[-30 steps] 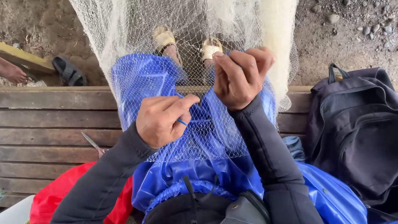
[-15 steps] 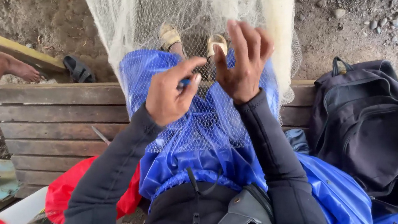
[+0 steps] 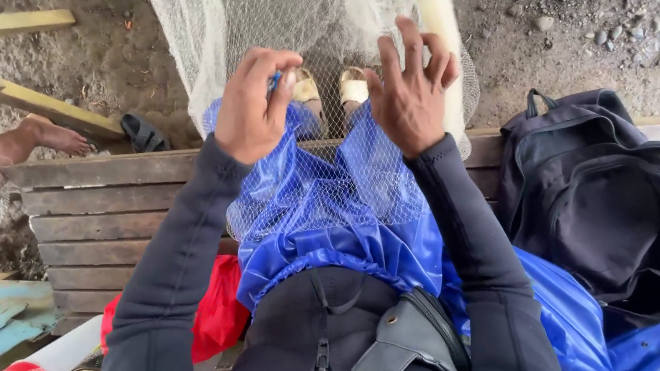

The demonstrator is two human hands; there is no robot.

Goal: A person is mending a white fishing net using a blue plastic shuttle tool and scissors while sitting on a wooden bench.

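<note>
Both hands are lifting apart now, left hand [image 3: 252, 105] pinching a small blue tool against the fine white mesh net [image 3: 282, 29], right hand [image 3: 410, 95] spreading open-fingered, risking snagged strands.

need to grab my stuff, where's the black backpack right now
In the head view the black backpack lies on the wooden bench at the person's right, beside the right hand and partly on the blue sheet.
</note>
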